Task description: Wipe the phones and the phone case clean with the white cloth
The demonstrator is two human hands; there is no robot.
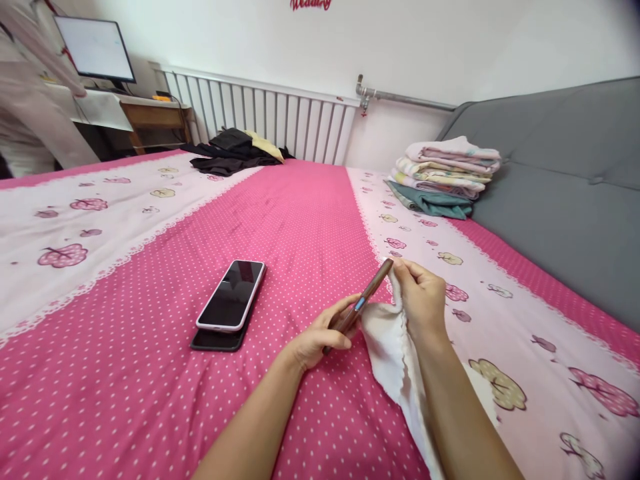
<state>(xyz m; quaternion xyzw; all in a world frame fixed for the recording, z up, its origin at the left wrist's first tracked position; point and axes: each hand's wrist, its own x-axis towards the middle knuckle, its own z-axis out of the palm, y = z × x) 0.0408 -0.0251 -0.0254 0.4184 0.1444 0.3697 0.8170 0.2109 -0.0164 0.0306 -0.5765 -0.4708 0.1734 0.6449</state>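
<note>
My left hand (323, 333) grips the lower part of a brown phone (373, 288), tilted and seen nearly edge-on, so its screen and back barely show. In my right hand (420, 293) is a white cloth (387, 333), pinched at the phone's upper end; the rest of the cloth hangs down along my right forearm. To the left on the bed lies a phone with a pale rim and dark screen (233, 295). It rests on top of a black flat phone or case (217, 341), mostly covered.
A pink patterned bedspread (300, 220) lies under everything. Folded clothes (445, 177) are stacked by the grey headboard (565, 147). Dark clothes (235, 152) lie near the white radiator (260, 110). Far left, a person (35, 93) stands by a desk with a monitor (95, 47).
</note>
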